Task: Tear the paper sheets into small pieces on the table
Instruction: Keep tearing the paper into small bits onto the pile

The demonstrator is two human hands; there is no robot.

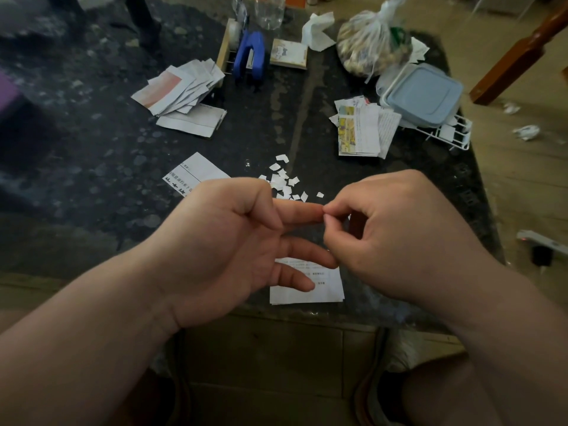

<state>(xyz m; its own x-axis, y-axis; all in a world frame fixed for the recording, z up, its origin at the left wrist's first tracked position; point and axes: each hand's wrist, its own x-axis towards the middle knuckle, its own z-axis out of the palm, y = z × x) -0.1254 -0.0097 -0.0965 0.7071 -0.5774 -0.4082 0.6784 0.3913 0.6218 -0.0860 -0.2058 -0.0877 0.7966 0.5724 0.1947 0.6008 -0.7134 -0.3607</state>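
My left hand [233,241] hovers over the dark table [107,179] with its fingers spread and its thumb resting along the index finger. My right hand [387,232] is pinched at thumb and forefinger, touching the left index fingertip; no paper shows in the pinch. A heap of small white torn pieces [282,179] lies just beyond my hands. A printed sheet [307,293] lies under them near the front edge. Another printed sheet [196,172] lies to the left, partly hidden by my left hand.
Stacks of cut sheets lie at the back left [181,87] and the right [359,130]. Further back are a blue stapler [250,55], a tape dispenser [229,41], a notepad [289,53], a tied plastic bag [372,47] and a blue-lidded box [425,93] on a white wire rack [455,136].
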